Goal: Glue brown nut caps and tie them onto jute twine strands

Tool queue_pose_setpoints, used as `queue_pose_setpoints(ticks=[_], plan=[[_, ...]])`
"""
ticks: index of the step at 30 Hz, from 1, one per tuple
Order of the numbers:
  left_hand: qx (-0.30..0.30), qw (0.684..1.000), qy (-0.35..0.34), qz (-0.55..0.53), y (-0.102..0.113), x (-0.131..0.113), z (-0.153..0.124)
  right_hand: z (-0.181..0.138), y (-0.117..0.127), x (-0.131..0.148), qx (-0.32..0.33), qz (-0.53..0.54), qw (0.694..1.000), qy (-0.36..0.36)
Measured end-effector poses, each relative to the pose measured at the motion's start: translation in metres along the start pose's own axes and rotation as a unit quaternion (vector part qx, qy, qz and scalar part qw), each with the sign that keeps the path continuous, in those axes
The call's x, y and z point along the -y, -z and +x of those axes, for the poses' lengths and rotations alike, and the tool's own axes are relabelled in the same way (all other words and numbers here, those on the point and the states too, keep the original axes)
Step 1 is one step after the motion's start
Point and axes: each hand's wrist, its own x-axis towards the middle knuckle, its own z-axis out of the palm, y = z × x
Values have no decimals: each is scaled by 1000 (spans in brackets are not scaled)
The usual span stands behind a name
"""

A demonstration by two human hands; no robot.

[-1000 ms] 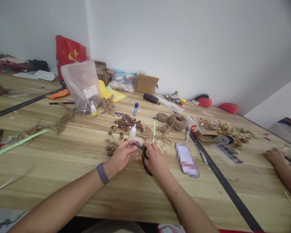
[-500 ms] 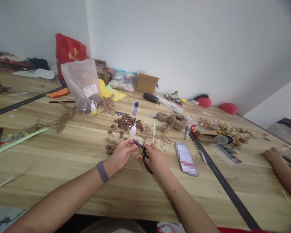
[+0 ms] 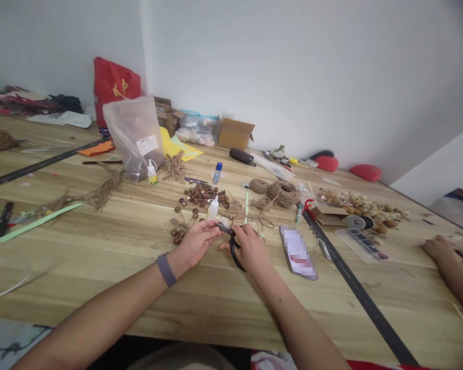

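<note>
My right hand (image 3: pixel 252 252) grips a pair of black-handled scissors (image 3: pixel 225 228), blades pointing left. My left hand (image 3: pixel 195 245) is closed in a pinch at the blade tips; whatever lies between its fingertips is too small to make out. Just beyond the fingers stands a white squeeze bottle (image 3: pixel 213 208). Behind it lies a heap of brown nut-like shells (image 3: pixel 202 194), with a few more shells (image 3: pixel 176 235) on twine beside my left hand. Loose twine (image 3: pixel 237 211) and a pale green strip (image 3: pixel 247 205) lie past the scissors.
Twine balls (image 3: pixel 281 192) sit farther back, near a glue stick (image 3: pixel 217 173) and a clear bag (image 3: pixel 133 139). To my right are a phone (image 3: pixel 298 253), a dark strip (image 3: pixel 355 285) and a small divided case (image 3: pixel 364 244). Another person's hand (image 3: pixel 440 249) rests at far right.
The view has shifted slightly. My hands stay together at the scissors, and the blades look a little more closed and level than before.
</note>
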Motion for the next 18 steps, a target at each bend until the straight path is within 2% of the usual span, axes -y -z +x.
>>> queue_pose_setpoints(ticks=[18], plan=[[36,997,-34,63,1,5,1,2,-2,1,24,2,1000,-6]])
